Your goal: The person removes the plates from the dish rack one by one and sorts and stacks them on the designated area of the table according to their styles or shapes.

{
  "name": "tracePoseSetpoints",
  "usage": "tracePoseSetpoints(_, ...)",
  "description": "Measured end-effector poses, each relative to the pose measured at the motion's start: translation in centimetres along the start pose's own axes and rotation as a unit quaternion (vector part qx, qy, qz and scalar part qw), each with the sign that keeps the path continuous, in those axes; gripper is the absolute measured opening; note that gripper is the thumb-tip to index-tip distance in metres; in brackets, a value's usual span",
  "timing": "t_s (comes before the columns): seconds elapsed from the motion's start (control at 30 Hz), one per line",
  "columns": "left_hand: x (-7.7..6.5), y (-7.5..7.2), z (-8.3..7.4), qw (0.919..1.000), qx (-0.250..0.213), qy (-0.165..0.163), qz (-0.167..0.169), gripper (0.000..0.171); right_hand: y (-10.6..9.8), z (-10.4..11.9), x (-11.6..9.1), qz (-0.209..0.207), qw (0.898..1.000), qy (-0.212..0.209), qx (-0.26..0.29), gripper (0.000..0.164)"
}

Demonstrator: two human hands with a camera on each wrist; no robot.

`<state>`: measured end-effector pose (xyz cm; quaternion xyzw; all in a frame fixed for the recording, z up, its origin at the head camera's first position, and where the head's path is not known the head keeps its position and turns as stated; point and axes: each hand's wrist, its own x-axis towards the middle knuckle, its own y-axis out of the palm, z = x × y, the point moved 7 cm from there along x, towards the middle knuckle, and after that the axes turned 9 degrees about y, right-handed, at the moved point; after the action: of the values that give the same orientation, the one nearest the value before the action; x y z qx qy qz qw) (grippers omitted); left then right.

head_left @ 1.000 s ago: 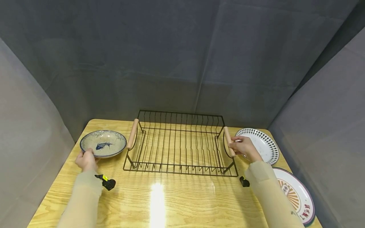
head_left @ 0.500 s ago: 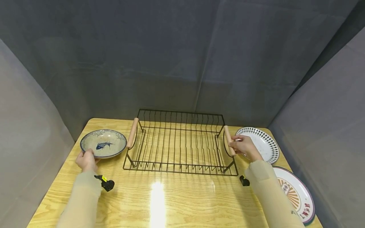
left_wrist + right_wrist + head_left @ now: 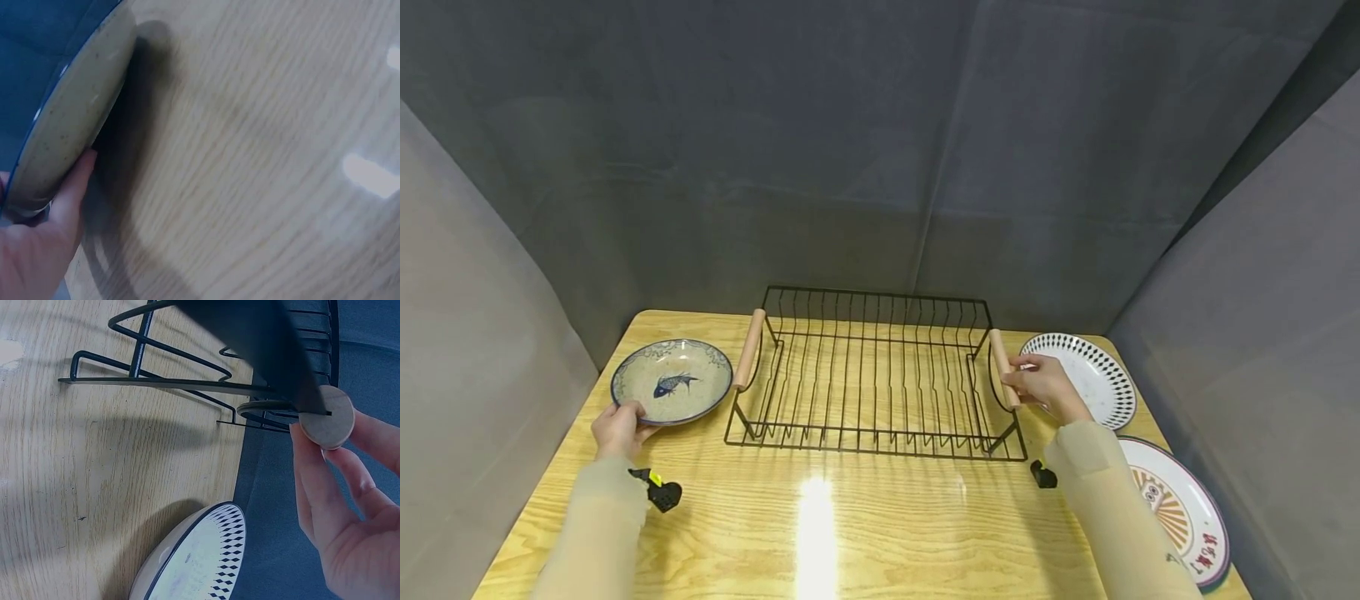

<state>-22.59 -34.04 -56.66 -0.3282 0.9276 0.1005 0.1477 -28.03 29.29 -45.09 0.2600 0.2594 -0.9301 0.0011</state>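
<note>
Left hand (image 3: 617, 428) grips the near rim of the fish bowl (image 3: 672, 382); right hand (image 3: 1043, 387) curls round the rack (image 3: 872, 375) handle (image 3: 1003, 367) on the bench (image 3: 865, 525)

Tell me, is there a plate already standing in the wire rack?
No. In the head view the wire rack holds nothing between its bars; the fish plate lies on the table beside it, gripped by the left hand.

red characters on striped plate (image 3: 1180, 512), too small to read
</note>
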Motion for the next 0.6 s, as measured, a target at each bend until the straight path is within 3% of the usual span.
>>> tracePoseSetpoints(0.27, 1.4, -1.1, 1.2, 0.9971, 0.041, -0.024, 0.059, 0.025, -0.1, -0.1, 0.0, -0.002, 1.000, -0.007, -0.001, 0.052)
tracePoseSetpoints(0.47, -0.3, -0.9, 0.0, 0.9939, 0.073, -0.018, 0.080, 0.021, 0.0, -0.1, 0.1, 0.001, 1.000, -0.010, 0.002, 0.053)
tracePoseSetpoints(0.6, -1.1, -0.8, -0.4, 0.9932, 0.074, -0.028, 0.085, 0.040, 0.0, -0.1, 0.0, -0.002, 1.000, -0.010, 0.000, 0.053)
